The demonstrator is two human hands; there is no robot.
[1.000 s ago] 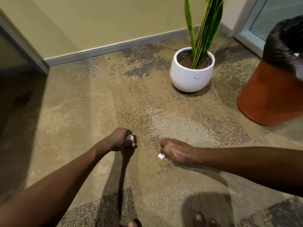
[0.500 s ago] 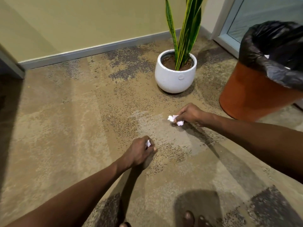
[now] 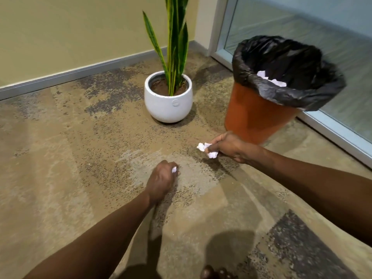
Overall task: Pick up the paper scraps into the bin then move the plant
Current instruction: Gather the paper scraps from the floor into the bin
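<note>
floor [image 3: 60,168]: patchy tan and grey carpet, everything here sits on it
bin [image 3: 255,117]: orange, with a black bag [image 3: 281,57] folded over the rim, standing on the right by the glass panel [image 3: 322,37]. some white paper [image 3: 270,78] already lying inside near the rim
plant [image 3: 175,43]: tall striped green leaves in a round white pot [image 3: 168,105], upright, near the wall corner and just left of the bin, not touching it
right hand [image 3: 227,147]: low over the carpet just in front of the bin's base, fingers curled round a crumpled scrap
left hand [image 3: 161,179]: nearer the camera and a bit left of the right one, balled up into a fist with paper tucked in it
bigger paper scrap [image 3: 207,151]: white and scrunched, sticking out of the right hand on its left side and underneath
smaller paper scrap [image 3: 174,169]: only a little white bit peeks out between the left hand's fingers, rest is hidden
toes [image 3: 213,273]: bare, right at the bottom edge
</note>
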